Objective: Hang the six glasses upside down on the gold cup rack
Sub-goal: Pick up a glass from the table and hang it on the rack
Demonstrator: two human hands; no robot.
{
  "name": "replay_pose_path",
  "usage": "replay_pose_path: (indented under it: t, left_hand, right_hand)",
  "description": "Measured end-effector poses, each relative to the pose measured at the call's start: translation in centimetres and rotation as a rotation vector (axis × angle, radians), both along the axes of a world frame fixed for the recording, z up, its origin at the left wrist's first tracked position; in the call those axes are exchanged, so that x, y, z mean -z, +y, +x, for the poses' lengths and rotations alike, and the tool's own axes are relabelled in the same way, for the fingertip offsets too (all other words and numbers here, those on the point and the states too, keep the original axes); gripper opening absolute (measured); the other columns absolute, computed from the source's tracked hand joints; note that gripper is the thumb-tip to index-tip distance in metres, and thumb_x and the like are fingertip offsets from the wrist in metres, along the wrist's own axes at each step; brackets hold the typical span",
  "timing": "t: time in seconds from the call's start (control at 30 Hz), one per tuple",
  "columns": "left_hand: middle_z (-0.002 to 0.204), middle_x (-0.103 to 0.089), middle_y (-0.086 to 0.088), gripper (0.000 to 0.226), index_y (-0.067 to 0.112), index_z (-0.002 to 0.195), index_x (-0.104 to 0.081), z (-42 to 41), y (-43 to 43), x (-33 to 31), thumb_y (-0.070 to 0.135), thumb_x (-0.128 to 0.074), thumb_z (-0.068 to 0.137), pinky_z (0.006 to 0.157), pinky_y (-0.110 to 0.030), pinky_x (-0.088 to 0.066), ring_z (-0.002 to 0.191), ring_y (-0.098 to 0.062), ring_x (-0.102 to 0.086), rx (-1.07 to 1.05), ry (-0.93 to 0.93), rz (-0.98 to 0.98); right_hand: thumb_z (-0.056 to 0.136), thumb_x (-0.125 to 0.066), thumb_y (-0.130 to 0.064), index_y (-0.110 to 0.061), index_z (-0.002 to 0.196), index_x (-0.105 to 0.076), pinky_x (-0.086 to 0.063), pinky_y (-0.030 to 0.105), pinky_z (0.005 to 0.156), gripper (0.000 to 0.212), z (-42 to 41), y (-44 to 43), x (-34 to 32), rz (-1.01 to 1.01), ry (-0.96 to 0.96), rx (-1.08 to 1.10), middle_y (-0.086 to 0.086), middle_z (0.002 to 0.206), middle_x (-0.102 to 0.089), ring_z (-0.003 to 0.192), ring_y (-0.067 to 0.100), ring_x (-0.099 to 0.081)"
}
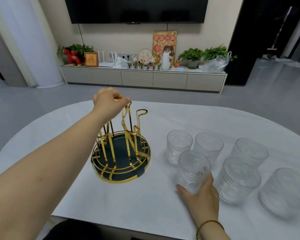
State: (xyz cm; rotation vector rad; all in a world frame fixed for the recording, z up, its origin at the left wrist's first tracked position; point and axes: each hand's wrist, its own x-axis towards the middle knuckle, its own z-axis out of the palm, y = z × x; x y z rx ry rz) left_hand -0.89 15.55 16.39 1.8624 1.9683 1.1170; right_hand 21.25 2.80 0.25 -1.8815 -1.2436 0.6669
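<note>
The gold cup rack [121, 153] stands left of centre on the white table, with gold prongs rising from a round dark green tray. No glass hangs on it. My left hand [107, 101] is closed around the rack's top handle. To the right stand several clear ribbed glasses, all mouth up, among them a far one [179, 146] and a near right one [284, 191]. My right hand [200, 196] grips the nearest glass [193, 170] from below, holding it upright and slightly tilted just above the table.
The white oval table [145, 196] extends on all sides of the rack and glasses. Its near edge runs just in front of my right wrist. Beyond the table lie grey floor and a low TV cabinet [144, 78] with plants and ornaments.
</note>
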Motion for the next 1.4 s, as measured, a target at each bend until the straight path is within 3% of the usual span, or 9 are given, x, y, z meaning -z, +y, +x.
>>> replay_pose_path:
  t: [0.2,0.27,0.4,0.5,0.67,0.97,1.1,1.27,1.4]
  left_hand:
    - [0.081,-0.047,-0.002,0.034,0.013,0.050,-0.047,-0.7,-2.3,-0.8,-0.004,-0.059,0.077,0.079,-0.031,-0.037,0.083,-0.015,-0.048,0.214,-0.139,-0.096]
    - [0.110,-0.047,-0.008,0.010,0.013,0.076,-0.058,-0.5,-2.8,-0.6,0.004,-0.059,0.081,0.089,-0.036,-0.039,0.107,-0.021,-0.045,0.198,-0.107,-0.122]
    - [0.147,-0.026,-0.014,0.061,0.009,0.139,-0.022,-0.4,-3.4,-0.4,0.022,-0.053,0.088,0.095,-0.036,-0.035,0.127,-0.030,-0.035,0.046,-0.099,-0.214]
    - [0.145,-0.028,-0.018,0.058,0.007,0.140,-0.017,-0.4,-3.8,-0.6,0.017,-0.046,0.091,0.083,-0.031,-0.035,0.118,-0.029,-0.041,0.021,-0.116,-0.239]
    - [0.154,-0.014,-0.010,0.060,0.018,0.144,-0.007,-2.0,-3.8,-1.0,0.014,-0.041,0.094,0.109,-0.041,-0.024,0.137,-0.030,-0.021,0.095,-0.221,-0.312]
    - [0.152,-0.019,-0.010,0.060,0.020,0.143,-0.016,-2.2,-2.7,-1.3,0.003,-0.039,0.091,0.111,-0.038,-0.019,0.138,-0.030,-0.018,0.210,-0.322,-0.328]
    - [0.153,-0.019,-0.007,0.056,0.022,0.143,-0.014,-2.6,-4.0,-0.5,0.021,-0.043,0.094,0.111,-0.041,-0.019,0.138,-0.027,-0.019,0.211,-0.351,-0.303]
    - [0.145,-0.037,-0.004,0.041,0.019,0.135,-0.036,-3.7,-8.9,1.4,0.025,-0.041,0.095,0.106,-0.038,-0.029,0.133,-0.021,-0.031,0.014,-0.162,0.000]
    - [0.143,-0.041,-0.007,0.036,0.013,0.131,-0.043,-4.3,-10.5,4.2,0.016,-0.032,0.097,0.109,-0.036,-0.025,0.135,-0.021,-0.029,0.033,-0.035,-0.044]
  right_hand:
    - [0.058,-0.081,-0.028,-0.010,0.137,-0.026,-0.039,0.043,0.100,0.097,0.0,0.1,-0.1,-0.005,0.001,-0.007,0.018,0.127,-0.054,0.117,0.036,-0.048]
    - [0.058,-0.081,-0.027,-0.009,0.137,-0.028,-0.039,0.043,0.099,0.097,0.0,0.2,-0.2,-0.009,-0.015,-0.007,0.021,0.124,-0.057,0.115,0.038,-0.050]
    - [0.057,-0.082,-0.026,-0.010,0.136,-0.029,-0.040,0.043,0.097,0.096,0.0,0.2,-0.3,-0.014,-0.023,-0.012,0.020,0.125,-0.057,0.115,0.037,-0.051]
    - [0.057,-0.082,-0.024,-0.010,0.135,-0.030,-0.039,0.043,0.097,0.095,0.0,0.1,-0.3,-0.008,-0.026,-0.025,0.019,0.125,-0.057,0.115,0.038,-0.051]
    - [0.055,-0.084,-0.016,-0.005,0.133,-0.034,-0.038,0.044,0.097,0.093,0.0,0.2,-0.2,0.016,-0.003,-0.031,0.020,0.125,-0.057,0.113,0.039,-0.053]
    - [0.055,-0.082,-0.011,-0.008,0.133,-0.033,-0.038,0.043,0.096,0.092,-0.3,0.3,-0.3,0.029,0.094,-0.013,0.020,0.129,-0.054,0.118,0.038,-0.051]
    - [0.060,-0.078,-0.001,-0.011,0.131,-0.033,-0.036,0.034,0.087,0.084,-0.1,-0.5,-0.8,0.066,0.248,-0.083,0.004,0.113,-0.051,0.113,0.029,-0.051]
    - [0.060,-0.078,0.001,-0.008,0.127,-0.037,-0.037,0.022,0.083,0.078,-0.1,-1.8,-2.5,0.125,0.315,-0.138,0.000,0.109,-0.046,0.100,0.018,-0.046]
    - [0.069,-0.070,0.007,-0.017,0.106,-0.045,-0.044,0.005,0.064,0.051,0.2,-2.2,-6.4,0.186,0.275,-0.249,-0.012,0.089,-0.053,0.092,0.022,-0.051]
